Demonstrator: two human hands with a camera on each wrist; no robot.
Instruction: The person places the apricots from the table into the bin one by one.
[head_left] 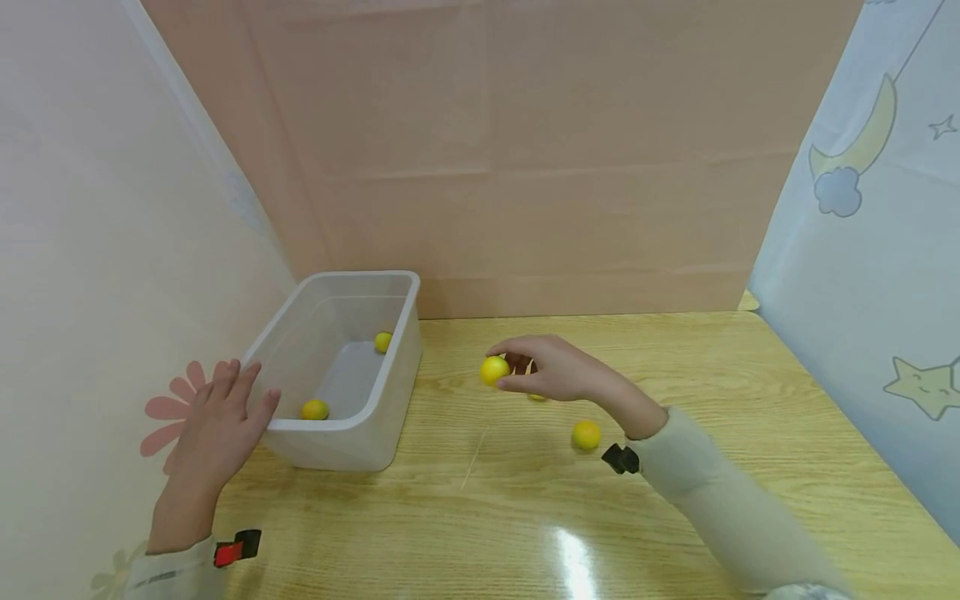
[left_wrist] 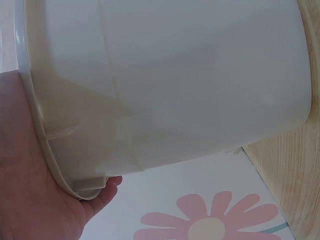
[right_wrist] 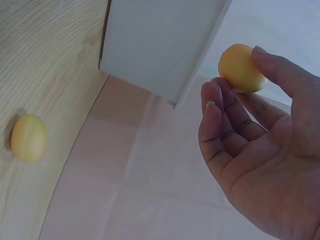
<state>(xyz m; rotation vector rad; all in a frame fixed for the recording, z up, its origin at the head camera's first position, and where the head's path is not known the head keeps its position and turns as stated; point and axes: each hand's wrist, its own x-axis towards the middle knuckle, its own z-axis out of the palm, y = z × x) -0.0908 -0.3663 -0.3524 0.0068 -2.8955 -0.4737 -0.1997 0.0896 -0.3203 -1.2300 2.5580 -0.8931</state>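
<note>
Between thumb and fingertips, my right hand (head_left: 558,367) pinches a small yellow-orange citrus fruit (head_left: 494,371) above the table; the right wrist view shows the same fruit (right_wrist: 242,69) held at the fingertips. My left hand (head_left: 227,421) rests on the near left corner of a white plastic bin (head_left: 408,375), fingers extended along the rim. From below, the left wrist view shows the palm against the bin's rim (left_wrist: 42,135). Inside the bin lie one fruit (head_left: 315,409) near the front and another (head_left: 383,342) by the right wall.
One fruit (head_left: 587,435) lies on the wooden table (head_left: 675,517) below my right wrist. Another fruit (head_left: 537,397) is mostly hidden behind that hand. A pinkish backdrop (head_left: 525,167) stands behind, with patterned sheets at left and right.
</note>
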